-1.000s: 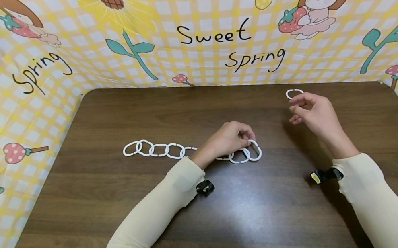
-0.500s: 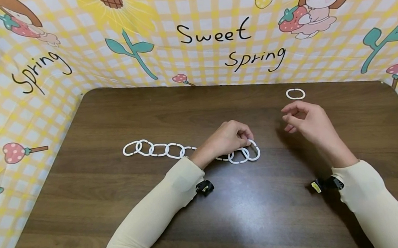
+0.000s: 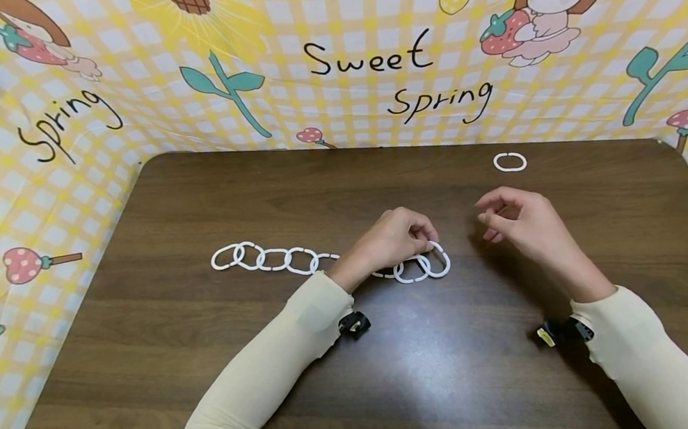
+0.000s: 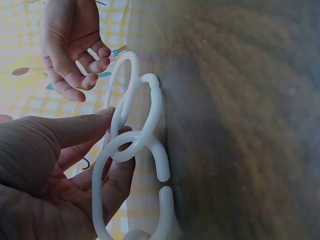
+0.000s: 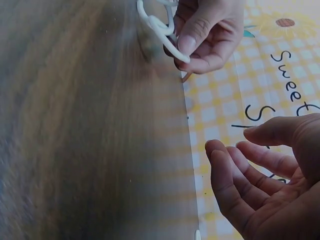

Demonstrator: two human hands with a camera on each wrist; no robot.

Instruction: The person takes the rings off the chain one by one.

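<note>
A chain of several white plastic links [image 3: 301, 249] runs across the brown table. My left hand [image 3: 387, 239] pinches the link at its right end [image 3: 448, 261] between thumb and fingers; that link is lifted a little in the left wrist view, where a gap shows in a neighbouring link [image 4: 165, 186]. Part of the chain is hidden under the left wrist. Off to the right, my right hand [image 3: 525, 230] hovers above the table with fingers loosely bent and nothing in them. Beyond it, a single loose white link [image 3: 511, 170] lies flat near the back edge.
The wooden table [image 3: 436, 372] has a patterned yellow checked cloth [image 3: 361, 17] hanging behind it and along its left side. Small black wrist cameras sit on both forearms, the left one [image 3: 354, 325] close above the tabletop.
My right hand has drawn back from the loose link, moving towards me and slightly left, which uncovers that link. My left hand and the chain stay almost where they were.
</note>
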